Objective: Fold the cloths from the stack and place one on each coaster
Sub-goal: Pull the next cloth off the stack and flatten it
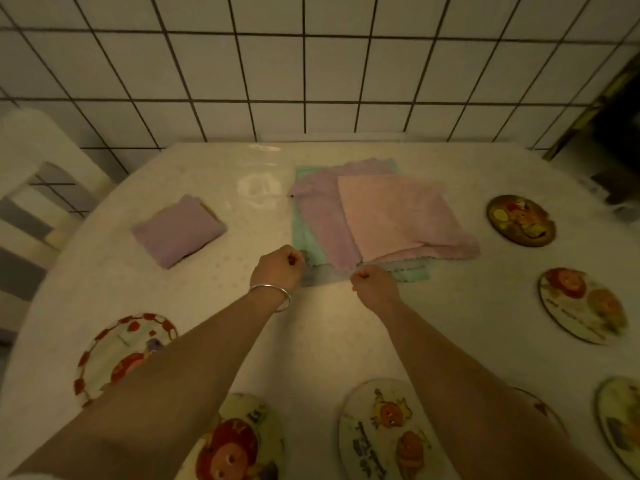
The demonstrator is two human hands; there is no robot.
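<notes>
**A:** So, what's going on with the hands here? Both look curled up at the near edge of the stack of cloths (374, 216).

**B:** Yeah, the left hand (278, 268) and right hand (374, 282) each pinch the near hem of what looks like a thin cloth at the bottom of the stack, fingers tucked, one at each end of that edge. My guess is she grabs two points so it comes away flat and is ready to fold. It's too dim to say which layer it is, though.

**A:** Anything done already?

**B:** One folded purple cloth (178, 230) sits left of the stack, probably on a coaster, since a sliver shows under it. The other coasters (581, 303) are bare: two right of the stack, several nearer her.

**A:** Room to work?

**B:** Plenty. The table (322, 334) is bare between the stack and the near coasters, so that's where I'd fold. The pink top cloth overhangs on the right and could drag along.
</notes>
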